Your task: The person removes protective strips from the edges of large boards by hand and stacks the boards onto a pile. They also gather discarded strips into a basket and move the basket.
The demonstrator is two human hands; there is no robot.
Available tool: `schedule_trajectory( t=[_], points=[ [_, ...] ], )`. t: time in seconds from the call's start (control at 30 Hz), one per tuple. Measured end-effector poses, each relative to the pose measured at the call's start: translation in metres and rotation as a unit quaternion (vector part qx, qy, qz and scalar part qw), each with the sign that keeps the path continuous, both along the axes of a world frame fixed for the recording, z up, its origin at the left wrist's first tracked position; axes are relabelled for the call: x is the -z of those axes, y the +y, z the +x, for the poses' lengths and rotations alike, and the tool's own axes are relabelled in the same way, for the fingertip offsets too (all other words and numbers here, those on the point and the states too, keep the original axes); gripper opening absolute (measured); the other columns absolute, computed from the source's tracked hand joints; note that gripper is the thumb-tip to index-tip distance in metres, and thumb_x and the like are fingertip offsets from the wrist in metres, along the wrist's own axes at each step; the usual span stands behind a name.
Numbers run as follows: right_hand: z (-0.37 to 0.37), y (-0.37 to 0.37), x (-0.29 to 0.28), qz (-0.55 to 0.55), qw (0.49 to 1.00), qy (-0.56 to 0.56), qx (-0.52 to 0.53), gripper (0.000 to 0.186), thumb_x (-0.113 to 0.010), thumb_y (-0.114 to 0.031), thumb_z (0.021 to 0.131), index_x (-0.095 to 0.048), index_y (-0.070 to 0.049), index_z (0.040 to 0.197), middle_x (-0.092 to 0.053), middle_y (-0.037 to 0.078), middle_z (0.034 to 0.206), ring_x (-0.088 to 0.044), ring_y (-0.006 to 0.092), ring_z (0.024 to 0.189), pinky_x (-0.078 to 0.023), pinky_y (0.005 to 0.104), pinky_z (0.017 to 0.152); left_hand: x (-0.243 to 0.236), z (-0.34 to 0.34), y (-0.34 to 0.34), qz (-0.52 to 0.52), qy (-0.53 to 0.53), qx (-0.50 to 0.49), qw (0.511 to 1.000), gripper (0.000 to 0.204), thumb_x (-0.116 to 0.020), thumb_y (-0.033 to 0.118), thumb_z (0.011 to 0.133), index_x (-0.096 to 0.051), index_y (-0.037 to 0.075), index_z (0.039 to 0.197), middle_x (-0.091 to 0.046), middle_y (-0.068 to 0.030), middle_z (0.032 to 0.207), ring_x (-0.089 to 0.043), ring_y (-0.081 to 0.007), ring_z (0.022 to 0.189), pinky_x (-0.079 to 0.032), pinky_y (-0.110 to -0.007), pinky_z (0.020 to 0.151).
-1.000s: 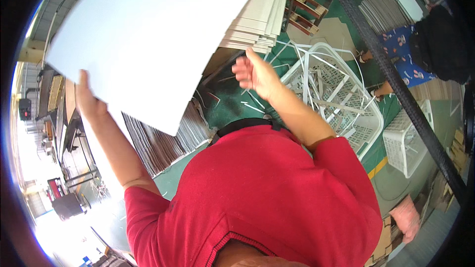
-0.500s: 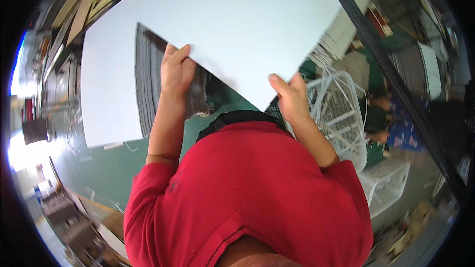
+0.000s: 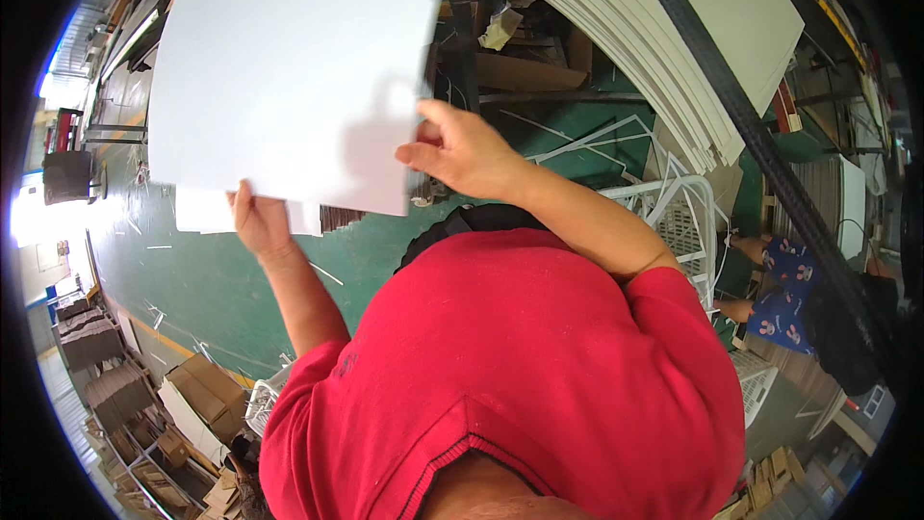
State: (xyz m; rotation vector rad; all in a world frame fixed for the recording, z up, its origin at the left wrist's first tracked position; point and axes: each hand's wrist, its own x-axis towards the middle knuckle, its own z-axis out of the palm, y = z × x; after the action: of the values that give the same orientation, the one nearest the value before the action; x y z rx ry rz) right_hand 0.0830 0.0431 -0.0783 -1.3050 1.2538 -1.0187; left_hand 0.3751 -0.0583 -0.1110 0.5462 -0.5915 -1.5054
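Filling the frame's upper left, the broad white sheet [image 3: 289,67] looks light, fairly stiff and perhaps slippery, best held by its edges, the left hand [image 3: 262,223] pinching the lower one, the right hand [image 3: 469,152] half-curled at the right one, its grip unclear.

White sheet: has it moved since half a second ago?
Yes: the white sheet moved left, away from the board stack it partly overlapped before.
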Motion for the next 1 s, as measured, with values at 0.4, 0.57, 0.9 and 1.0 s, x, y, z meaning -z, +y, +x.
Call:
schedule_trajectory(
  t=[0.4, 0.57, 0.9, 1.0],
  points=[
    [0.054, 0.003, 0.094, 0.096, 0.988, 0.04, -0.111, 0.043, -0.059, -0.024, 0.08, -0.051, 0.002, 0.113, -0.064, 0.016, 0.093, -0.062, 0.025, 0.087, -0.046, 0.0322, 0.077, 0.102, 0.177, -0.049, 0.214, -0.245, -0.166, 0.931, 0.022, -0.047, 0.0, 0.086, -0.04, -0.016, 0.1, -0.049, -0.0211, 0.102, -0.055, -0.0269, 0.092, -0.051, -0.035, 0.081],
    [0.055, 0.01, 0.106, 0.087, 0.989, 0.073, -0.092, 0.041, -0.059, -0.026, 0.079, -0.053, 0.0, 0.111, -0.064, 0.015, 0.093, -0.062, 0.0256, 0.086, -0.047, 0.0335, 0.076, 0.08, 0.156, -0.042, 0.22, -0.229, -0.219, 0.923, 0.011, -0.05, -0.008, 0.081, -0.04, -0.009, 0.087, -0.052, -0.0148, 0.082, -0.058, -0.022, 0.07, -0.057, -0.031, 0.064],
    [0.055, 0.016, 0.128, 0.126, 0.988, 0.029, -0.08, 0.041, -0.059, -0.027, 0.079, -0.054, 0.0, 0.109, -0.064, 0.016, 0.092, -0.061, 0.0268, 0.087, -0.046, 0.0347, 0.077, 0.057, 0.149, 0.006, 0.224, -0.248, -0.143, 0.932, 0.014, -0.051, -0.005, 0.081, -0.047, 0.0, 0.094, -0.054, -0.006, 0.08, -0.055, -0.0138, 0.066, -0.051, -0.024, 0.06],
    [0.057, 0.014, 0.157, 0.135, 0.986, -0.046, -0.088, 0.041, -0.059, -0.026, 0.078, -0.054, 0.001, 0.109, -0.063, 0.016, 0.093, -0.06, 0.0271, 0.088, -0.046, 0.0347, 0.077, 0.053, 0.16, 0.008, 0.235, -0.275, -0.102, 0.927, 0.021, -0.051, -0.003, 0.081, -0.049, 0.001, 0.101, -0.054, -0.0036, 0.08, -0.054, -0.0113, 0.065, -0.049, -0.022, 0.058]
  ],
)
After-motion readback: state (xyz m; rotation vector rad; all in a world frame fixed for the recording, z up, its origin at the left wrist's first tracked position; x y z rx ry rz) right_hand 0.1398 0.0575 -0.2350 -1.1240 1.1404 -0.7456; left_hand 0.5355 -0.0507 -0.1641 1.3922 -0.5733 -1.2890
